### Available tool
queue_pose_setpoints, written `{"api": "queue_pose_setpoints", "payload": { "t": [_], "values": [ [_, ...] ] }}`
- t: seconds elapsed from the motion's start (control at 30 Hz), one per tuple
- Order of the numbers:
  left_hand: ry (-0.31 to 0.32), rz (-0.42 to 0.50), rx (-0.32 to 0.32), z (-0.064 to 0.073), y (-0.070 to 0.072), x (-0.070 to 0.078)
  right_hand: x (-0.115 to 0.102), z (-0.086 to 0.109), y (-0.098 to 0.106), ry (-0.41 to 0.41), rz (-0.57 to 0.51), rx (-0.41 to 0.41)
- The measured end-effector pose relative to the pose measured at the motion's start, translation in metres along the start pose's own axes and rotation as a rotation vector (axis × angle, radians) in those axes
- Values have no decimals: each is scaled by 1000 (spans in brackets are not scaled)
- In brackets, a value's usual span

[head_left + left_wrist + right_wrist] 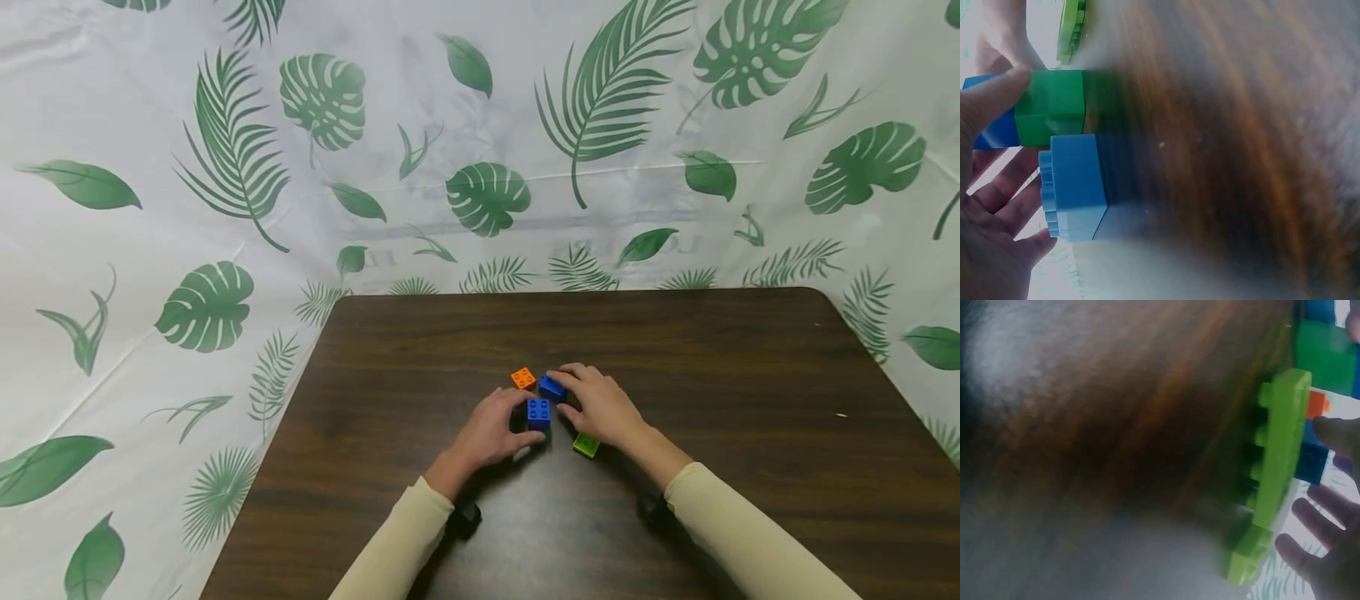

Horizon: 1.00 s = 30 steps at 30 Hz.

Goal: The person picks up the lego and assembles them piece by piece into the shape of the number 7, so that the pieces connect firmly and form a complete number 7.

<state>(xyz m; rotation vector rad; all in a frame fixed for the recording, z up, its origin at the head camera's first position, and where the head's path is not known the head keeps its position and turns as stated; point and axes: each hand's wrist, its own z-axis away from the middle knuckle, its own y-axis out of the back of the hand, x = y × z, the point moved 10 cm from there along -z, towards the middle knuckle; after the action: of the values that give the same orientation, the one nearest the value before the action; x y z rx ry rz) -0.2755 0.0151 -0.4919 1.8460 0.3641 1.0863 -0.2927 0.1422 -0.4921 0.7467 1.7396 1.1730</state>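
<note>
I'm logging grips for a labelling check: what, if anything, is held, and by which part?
The left hand appears to hold the blue-and-green stack by its blue top brick. Whether the right hand grips the farther blue brick cannot be told.

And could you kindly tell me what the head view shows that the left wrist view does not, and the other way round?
Only the head view shows the orange brick and the farther blue brick at the right grip. Only the left wrist view shows the green brick stacked under the nearer blue brick, and the light blue brick beside that stack. Both share the nearer blue brick, the lime brick, the left grip, part of the right grip, and the table.
</note>
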Motion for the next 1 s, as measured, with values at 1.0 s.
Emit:
{"api": "queue_pose_setpoints", "payload": {
  "t": [1.0],
  "values": [
    [52, 277, 92, 0, 0, -2, -9, 1, 48, -80, -355, 167]
  ]
}}
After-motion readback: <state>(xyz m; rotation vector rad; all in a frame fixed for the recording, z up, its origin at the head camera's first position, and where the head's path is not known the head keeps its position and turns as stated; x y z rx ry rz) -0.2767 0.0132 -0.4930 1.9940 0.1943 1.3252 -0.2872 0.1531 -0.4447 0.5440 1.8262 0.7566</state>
